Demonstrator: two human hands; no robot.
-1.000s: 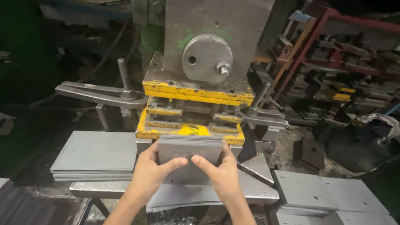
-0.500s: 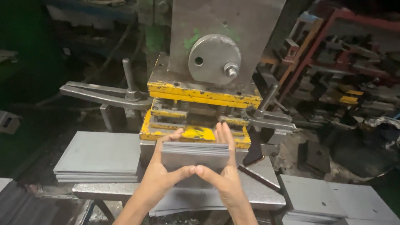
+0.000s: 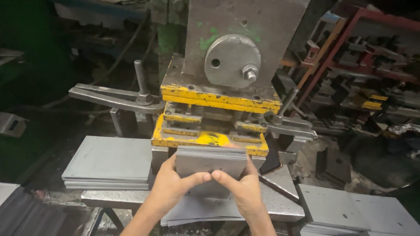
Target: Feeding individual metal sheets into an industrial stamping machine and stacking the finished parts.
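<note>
Both my hands hold a small stack of grey metal plates [image 3: 210,161] upright in front of the press. My left hand [image 3: 171,185] grips its left edge and my right hand [image 3: 243,189] grips its right edge, thumbs meeting on the near face. The stack's top edge reaches the yellow die block [image 3: 205,139] of the grey press [image 3: 236,48]. The plates' lower part is hidden behind my hands.
A pile of flat grey sheets [image 3: 109,161] lies to the left on the bench. More sheets [image 3: 350,209] with small holes lie at the lower right. A clamp arm with a bolt [image 3: 131,97] sticks out left. Red racks [image 3: 363,65] stand at the right.
My fingers were spread along the plates' sides half a second ago; now they wrap the edges. The stack has stayed in front of the die.
</note>
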